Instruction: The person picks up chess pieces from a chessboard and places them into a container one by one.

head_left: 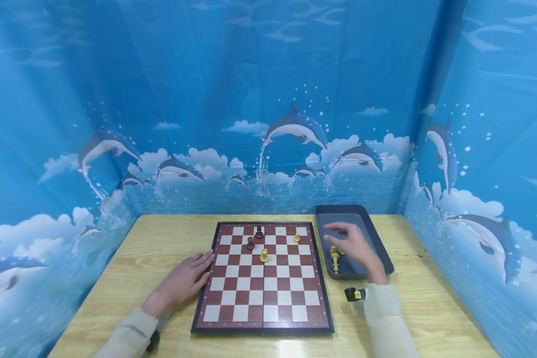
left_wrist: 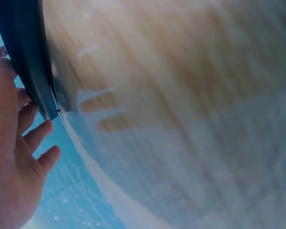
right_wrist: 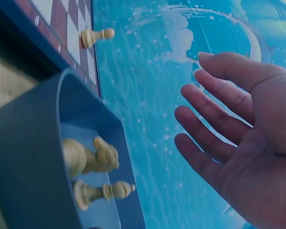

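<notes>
My left hand [head_left: 181,283] lies beside the chessboard [head_left: 270,284], its fingertips at the left edge. In the left wrist view its fingers meet the board's dark side frame [left_wrist: 26,47]. My right hand [head_left: 351,244] hovers over a dark grey tray [head_left: 379,248], fingers spread a little and nothing between them. Inside the tray, the right wrist view shows a cream knight [right_wrist: 106,155] and a cream bishop [right_wrist: 117,191]. Standing on the board are a cream pawn [head_left: 297,237], another cream piece [head_left: 264,255] and two dark pieces, one [head_left: 250,243] just nearer than the other [head_left: 259,232].
The tray stands close against the board's right side, towards the back of the wooden table [head_left: 161,238]. A small black item with a yellow-green patch [head_left: 355,294] is by the right wrist. A blue dolphin-print curtain [head_left: 232,99] encloses the back and sides.
</notes>
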